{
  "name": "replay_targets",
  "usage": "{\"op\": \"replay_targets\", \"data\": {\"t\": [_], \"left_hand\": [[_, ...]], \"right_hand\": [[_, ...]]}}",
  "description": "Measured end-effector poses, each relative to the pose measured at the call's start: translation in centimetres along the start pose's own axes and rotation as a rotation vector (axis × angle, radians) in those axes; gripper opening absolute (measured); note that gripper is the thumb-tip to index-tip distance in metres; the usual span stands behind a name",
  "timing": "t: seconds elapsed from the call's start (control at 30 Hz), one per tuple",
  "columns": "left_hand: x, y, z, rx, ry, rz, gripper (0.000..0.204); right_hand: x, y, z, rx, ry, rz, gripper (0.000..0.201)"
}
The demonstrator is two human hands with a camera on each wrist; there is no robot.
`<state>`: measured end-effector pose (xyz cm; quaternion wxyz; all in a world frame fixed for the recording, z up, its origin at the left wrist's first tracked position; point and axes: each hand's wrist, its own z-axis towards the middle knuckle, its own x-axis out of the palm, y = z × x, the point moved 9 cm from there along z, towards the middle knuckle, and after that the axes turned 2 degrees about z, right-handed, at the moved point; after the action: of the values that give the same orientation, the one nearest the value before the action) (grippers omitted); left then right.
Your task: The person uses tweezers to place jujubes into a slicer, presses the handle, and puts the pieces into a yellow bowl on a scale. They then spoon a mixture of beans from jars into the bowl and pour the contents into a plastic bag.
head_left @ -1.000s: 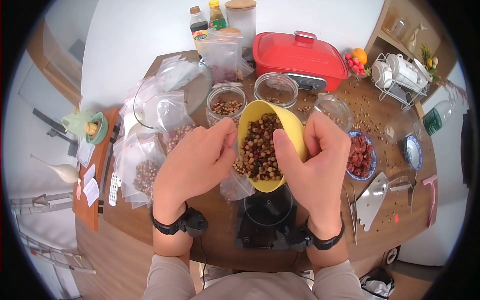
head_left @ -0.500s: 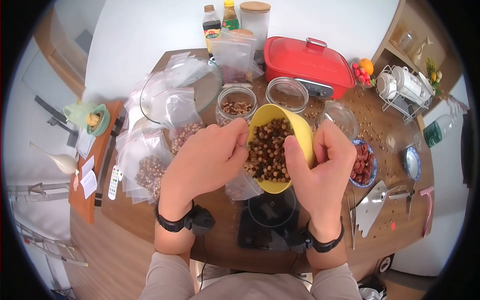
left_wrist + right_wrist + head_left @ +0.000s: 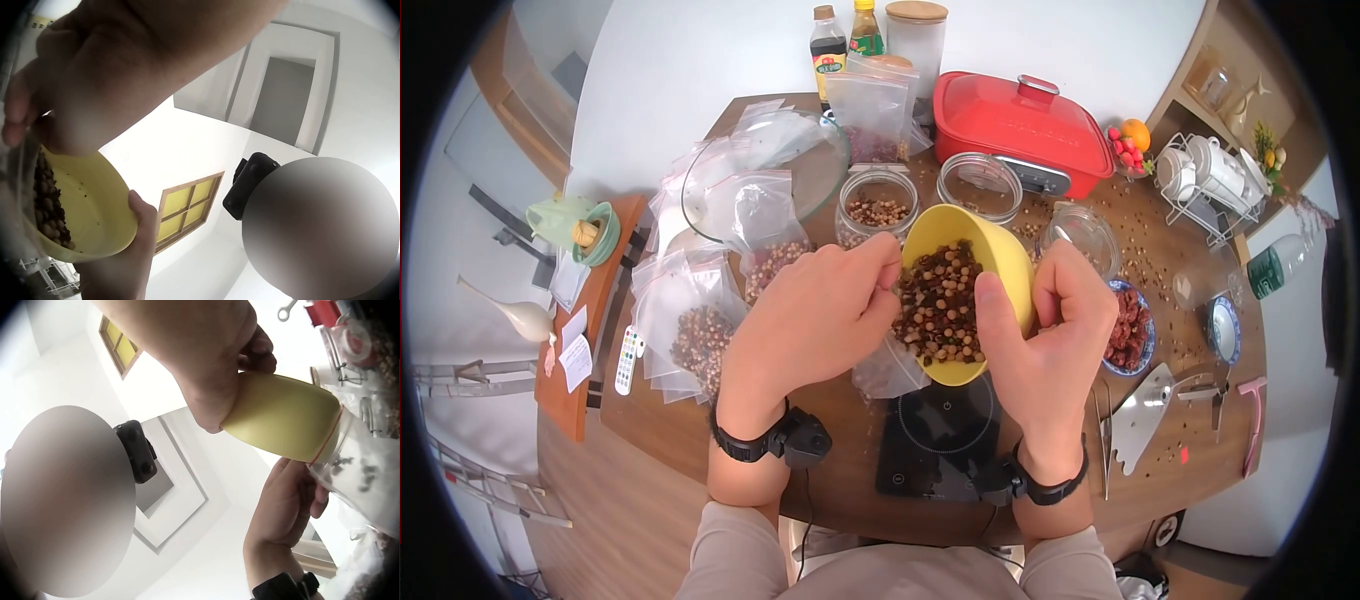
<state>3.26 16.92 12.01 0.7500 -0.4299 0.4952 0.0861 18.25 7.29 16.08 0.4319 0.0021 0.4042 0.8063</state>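
Note:
My right hand (image 3: 1045,345) grips a yellow bowl (image 3: 1007,265), with the thumb over its near rim. The bowl tilts steeply, its mouth facing down and left. Brown and dark peppercorn-like spices (image 3: 945,310) are heaped against its lower side. In the right wrist view, a clear zip bag (image 3: 372,478) with a red seal line lies against the bowl's mouth, a few dark bits inside it. My left hand (image 3: 820,310) pinches the edge of that bag beside the rim. Under the hands, the bag (image 3: 888,370) hangs over a black induction cooker (image 3: 945,425).
Filled zip bags (image 3: 700,340) and a glass lid (image 3: 825,165) lie left. Behind stand an open glass jar of spices (image 3: 877,212), another jar (image 3: 980,190) and a red electric cooker (image 3: 1025,120). On the right are a bowl of dried red pieces (image 3: 1128,330), a metal spatula (image 3: 1142,410) and scattered spices.
The head view has shifted, so the scene sits slightly further right and lower. The spices in the bowl have shifted and settled a little lower; both hands keep their holds.

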Motion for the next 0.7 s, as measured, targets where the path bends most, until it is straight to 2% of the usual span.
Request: {"op": "replay_targets", "data": {"t": [0.63, 0.7], "left_hand": [[-0.04, 0.11, -0.05, -0.040, 0.029, -0.004, 0.010], [0.06, 0.12, -0.01, 0.004, 0.012, 0.001, 0.008]], "right_hand": [[0.05, 0.74, 0.00, -0.068, -0.009, -0.020, 0.051], [0.07, 0.74, 0.00, -0.071, -0.014, -0.010, 0.051]]}}
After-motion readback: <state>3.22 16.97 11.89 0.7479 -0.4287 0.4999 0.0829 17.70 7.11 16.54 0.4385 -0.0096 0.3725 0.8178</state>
